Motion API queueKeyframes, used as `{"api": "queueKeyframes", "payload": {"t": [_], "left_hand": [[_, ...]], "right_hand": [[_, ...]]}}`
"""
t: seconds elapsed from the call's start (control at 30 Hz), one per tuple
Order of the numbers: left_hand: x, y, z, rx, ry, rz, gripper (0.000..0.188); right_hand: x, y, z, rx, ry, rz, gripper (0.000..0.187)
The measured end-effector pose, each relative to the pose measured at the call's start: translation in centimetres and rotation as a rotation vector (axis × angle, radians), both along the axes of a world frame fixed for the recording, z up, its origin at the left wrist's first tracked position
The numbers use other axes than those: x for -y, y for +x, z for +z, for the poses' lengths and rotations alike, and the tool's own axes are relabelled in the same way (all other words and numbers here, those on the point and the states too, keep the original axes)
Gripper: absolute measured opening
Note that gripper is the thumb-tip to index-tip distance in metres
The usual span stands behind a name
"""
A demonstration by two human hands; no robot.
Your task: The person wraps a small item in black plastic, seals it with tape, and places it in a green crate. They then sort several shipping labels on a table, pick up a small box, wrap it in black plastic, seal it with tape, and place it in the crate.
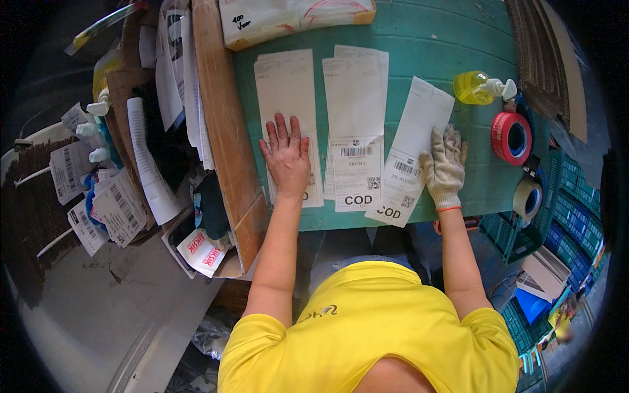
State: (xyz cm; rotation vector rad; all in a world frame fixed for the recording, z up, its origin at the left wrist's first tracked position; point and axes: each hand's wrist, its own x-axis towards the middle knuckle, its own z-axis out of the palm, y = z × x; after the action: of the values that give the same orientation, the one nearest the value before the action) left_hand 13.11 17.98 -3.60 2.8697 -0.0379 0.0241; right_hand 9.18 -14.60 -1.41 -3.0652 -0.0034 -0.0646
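Three sets of long white paper labels lie side by side on a green table [439,46]. My bare left hand [287,162] rests flat, fingers spread, on the lower half of the left stack of labels [285,85], covering part of its print. Between my hands lies the middle stack of labels [355,108], slightly fanned at its far end, with a barcode and square code showing. The right label [422,108] is tilted, its far end leaning right. My right hand [445,167], in a pale knitted glove, lies with fingers stretched along that label's right edge.
A cardboard box wall [226,111] borders the left side, with papers beyond. At the far edge sits a white wrapped pack [295,18]. To the right are a yellow pump bottle [473,88], red tape roll [502,137], beige tape roll [521,191] and green crates [517,232].
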Motion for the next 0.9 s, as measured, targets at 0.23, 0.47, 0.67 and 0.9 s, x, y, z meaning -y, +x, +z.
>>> {"api": "queueKeyframes", "payload": {"t": [0.23,0.47,0.67,0.9], "left_hand": [[0.3,0.4,1.7,-0.012,-0.133,0.105,0.040],[4.7,-1.1,5.7,0.004,-0.193,0.022,0.043],[10.6,-1.5,1.3,-0.114,-0.037,-0.126,0.051],[5.8,-0.6,2.7,0.065,-0.129,-0.039,0.065]], "right_hand": [[-0.1,0.0,0.1,0.013,0.012,0.005,0.054],[-0.1,0.1,0.3,-0.001,-0.005,0.006,0.054],[-0.2,0.2,0.3,0.024,0.000,0.011,0.053],[-0.1,0.1,0.1,0.013,0.013,0.005,0.054]]}}
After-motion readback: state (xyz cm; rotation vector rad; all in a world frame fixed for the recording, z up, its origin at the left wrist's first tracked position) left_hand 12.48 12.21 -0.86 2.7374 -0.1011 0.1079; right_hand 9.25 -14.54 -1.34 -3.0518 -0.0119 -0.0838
